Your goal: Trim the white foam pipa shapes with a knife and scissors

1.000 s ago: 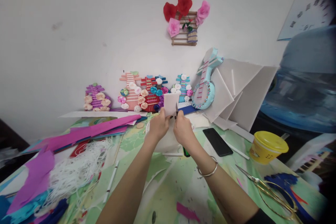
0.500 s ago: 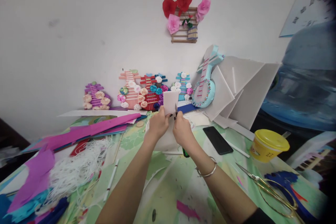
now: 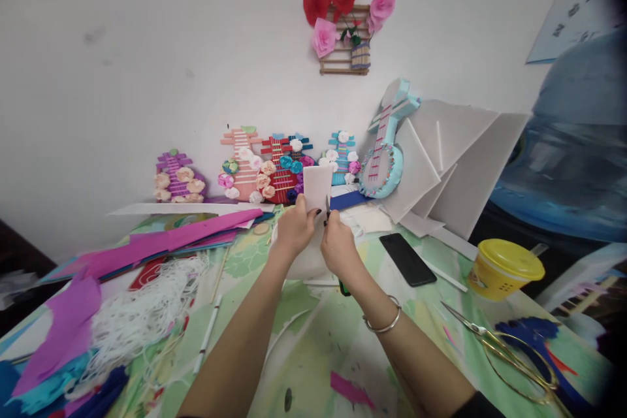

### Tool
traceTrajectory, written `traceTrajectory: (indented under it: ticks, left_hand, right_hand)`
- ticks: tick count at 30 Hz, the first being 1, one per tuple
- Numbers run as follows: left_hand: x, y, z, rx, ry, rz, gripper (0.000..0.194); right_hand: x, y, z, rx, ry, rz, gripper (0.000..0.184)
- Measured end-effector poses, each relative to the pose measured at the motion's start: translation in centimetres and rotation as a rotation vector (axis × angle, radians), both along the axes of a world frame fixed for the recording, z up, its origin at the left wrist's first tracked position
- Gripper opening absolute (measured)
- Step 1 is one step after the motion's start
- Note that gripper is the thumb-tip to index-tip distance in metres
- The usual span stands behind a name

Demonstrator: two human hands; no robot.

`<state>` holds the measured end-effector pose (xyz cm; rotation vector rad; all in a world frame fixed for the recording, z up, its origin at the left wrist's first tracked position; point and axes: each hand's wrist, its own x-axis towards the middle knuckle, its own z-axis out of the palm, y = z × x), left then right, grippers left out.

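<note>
My left hand (image 3: pixel 294 230) pinches the lower edge of a small white foam piece (image 3: pixel 317 187) and holds it upright above the table. My right hand (image 3: pixel 337 248) is closed around a craft knife; its dark green handle end (image 3: pixel 345 288) pokes out below the palm and its blade tip (image 3: pixel 328 204) touches the right edge of the foam piece. A silver bangle (image 3: pixel 383 323) sits on my right wrist. The two hands are almost touching.
A black phone (image 3: pixel 407 259), a yellow lidded tub (image 3: pixel 504 269) and gold scissors (image 3: pixel 509 354) lie to the right. White foam boards (image 3: pixel 465 170) lean on the wall. Pink paper strips (image 3: pixel 157 241), white string (image 3: pixel 142 313) and decorated craft guitars (image 3: pixel 264 170) are on the left and at the back.
Both hands with the foam piece and knife have shifted slightly left and up in the view; the knife hand has slid a little lower along the foam's edge.
</note>
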<state>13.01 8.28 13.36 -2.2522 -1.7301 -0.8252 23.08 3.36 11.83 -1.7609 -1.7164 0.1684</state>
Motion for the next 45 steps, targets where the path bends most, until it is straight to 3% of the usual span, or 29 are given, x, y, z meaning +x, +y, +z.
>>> traceTrajectory:
  ticks: [19,35,45]
  left_hand:
    - [0.1,-0.2,0.2,0.000,0.002,-0.018,0.035]
    - [-0.1,0.0,0.2,-0.003,0.010,-0.035,0.041]
    - [0.4,-0.8,0.2,0.000,0.002,0.000,0.033]
  right_hand:
    - [0.2,-0.5,-0.6,-0.003,0.019,0.030,0.031]
    - [1.5,-0.9,2.7,-0.134,-0.100,0.074,0.022]
    - [2.0,0.1,3.4,-0.158,-0.135,0.097,0.027]
